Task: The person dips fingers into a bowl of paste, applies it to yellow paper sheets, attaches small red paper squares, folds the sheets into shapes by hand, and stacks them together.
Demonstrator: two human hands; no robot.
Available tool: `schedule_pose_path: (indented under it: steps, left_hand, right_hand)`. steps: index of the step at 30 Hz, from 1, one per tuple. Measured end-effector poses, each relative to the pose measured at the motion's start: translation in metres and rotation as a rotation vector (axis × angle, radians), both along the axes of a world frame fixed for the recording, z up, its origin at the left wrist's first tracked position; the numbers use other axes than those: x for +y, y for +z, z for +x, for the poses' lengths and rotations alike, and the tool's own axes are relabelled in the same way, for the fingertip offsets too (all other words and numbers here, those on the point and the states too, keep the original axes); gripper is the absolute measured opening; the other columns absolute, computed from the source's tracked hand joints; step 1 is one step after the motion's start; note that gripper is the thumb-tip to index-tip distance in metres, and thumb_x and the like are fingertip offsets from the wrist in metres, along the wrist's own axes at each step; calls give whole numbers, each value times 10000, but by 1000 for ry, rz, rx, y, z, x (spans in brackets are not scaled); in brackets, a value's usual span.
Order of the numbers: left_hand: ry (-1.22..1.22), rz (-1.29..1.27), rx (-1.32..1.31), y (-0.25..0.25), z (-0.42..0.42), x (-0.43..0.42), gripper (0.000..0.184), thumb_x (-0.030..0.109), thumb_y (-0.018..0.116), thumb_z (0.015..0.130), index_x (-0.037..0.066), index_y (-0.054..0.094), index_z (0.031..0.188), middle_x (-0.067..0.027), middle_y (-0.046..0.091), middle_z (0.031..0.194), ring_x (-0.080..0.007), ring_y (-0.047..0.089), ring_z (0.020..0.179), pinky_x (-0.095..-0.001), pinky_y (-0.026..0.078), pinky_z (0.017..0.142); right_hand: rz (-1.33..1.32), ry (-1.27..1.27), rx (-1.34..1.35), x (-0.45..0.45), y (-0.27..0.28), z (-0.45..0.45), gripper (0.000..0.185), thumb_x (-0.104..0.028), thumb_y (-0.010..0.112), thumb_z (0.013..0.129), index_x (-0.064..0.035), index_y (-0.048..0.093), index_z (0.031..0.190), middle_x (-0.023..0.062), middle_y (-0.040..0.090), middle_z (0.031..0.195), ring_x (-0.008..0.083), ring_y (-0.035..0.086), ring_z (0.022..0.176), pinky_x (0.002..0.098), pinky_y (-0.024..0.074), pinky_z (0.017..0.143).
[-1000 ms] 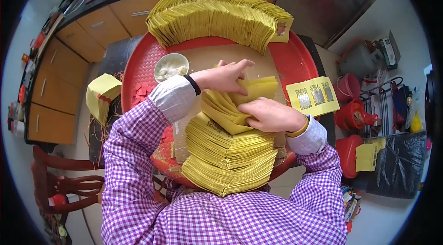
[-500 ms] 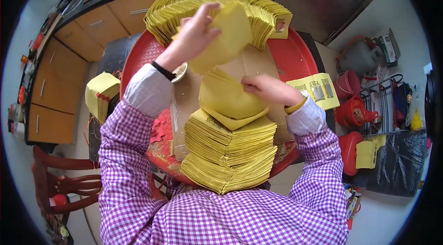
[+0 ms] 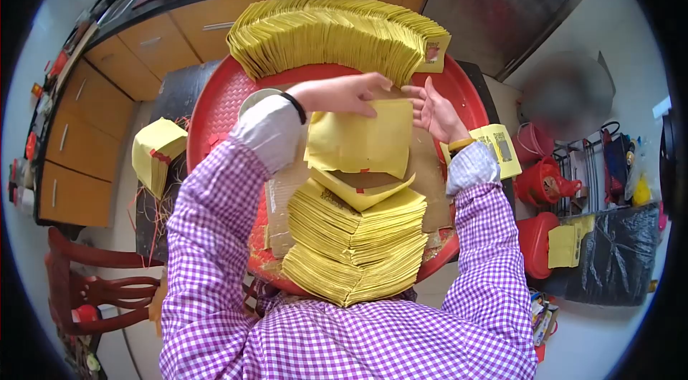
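A pile of folded yellow papers [image 3: 351, 233] stands in front of my body, creased down the middle. A yellow paper sheet [image 3: 358, 140] with a small red mark at its lower edge sits tilted at the pile's far end. My left hand [image 3: 347, 93] is at the sheet's top edge, thumb over its front face; its other fingers reach rightward above the edge. Beside the sheet's upper right corner, my right hand [image 3: 438, 113] is open, fingers spread, holding nothing. A pale bowl [image 3: 256, 99] is partly hidden behind my left wrist.
The round red tray [image 3: 215, 111] carries cardboard [image 3: 433, 201] and a long curved row of folded yellow papers [image 3: 330, 36] at its far side. Printed yellow papers [image 3: 502, 151] lie right; a yellow bundle [image 3: 158, 151] stands left. A wooden chair [image 3: 107, 287] is at lower left.
My left hand has come down and to the right with the yellow sheet, which now sits over the pile's far end. My right hand has moved off the pile, opening beside the sheet.
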State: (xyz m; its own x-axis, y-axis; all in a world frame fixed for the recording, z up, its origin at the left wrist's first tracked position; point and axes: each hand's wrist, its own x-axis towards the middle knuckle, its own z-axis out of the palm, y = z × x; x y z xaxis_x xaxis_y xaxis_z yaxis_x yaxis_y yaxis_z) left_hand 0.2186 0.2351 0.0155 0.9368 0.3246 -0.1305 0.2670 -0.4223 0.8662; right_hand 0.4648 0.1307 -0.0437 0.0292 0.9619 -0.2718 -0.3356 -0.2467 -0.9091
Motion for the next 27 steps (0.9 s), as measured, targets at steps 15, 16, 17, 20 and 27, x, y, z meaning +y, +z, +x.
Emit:
schedule_pose_path:
  steps: [15,16,17,20,27]
  left_hand:
    - [612,-3,-90,-52,5,-43,599,99,652,901,23,348,1412,-112,606,937,-186,601,788,-274,494,682]
    - [614,56,-92,-54,15,-47,588,82,648,897,25,355,1404,-98,600,912,-173,590,765,-272,483,662]
    - [614,117,-94,-55,20,-49,578,65,643,893,27,362,1397,-83,595,887,-160,580,742,-270,473,642]
    - [579,119,-123,-66,27,-45,559,31,637,875,27,381,1372,-67,577,863,-148,558,720,-257,460,625]
    - [512,-79,-339,-58,11,-44,515,-47,608,835,36,430,1311,-30,531,823,-113,507,694,-224,430,616]
  right_hand:
    - [272,-210,-782,-28,-29,-35,248,-97,597,936,6,596,1162,131,630,1147,203,628,1001,306,513,874]
    - [284,-200,-748,-31,-22,-40,245,-98,600,935,8,595,1156,131,630,1148,205,627,1006,305,512,879]
    - [298,-192,-714,-33,-17,-42,243,-99,602,934,9,595,1151,132,630,1149,208,626,1011,304,510,883]
    - [273,-167,-681,-43,-8,-38,252,-105,606,933,8,590,1158,132,630,1153,212,624,1019,306,505,896]
    - [263,-175,-626,-66,-6,-34,314,-123,629,927,0,571,1210,124,629,1162,216,623,1027,309,494,924]
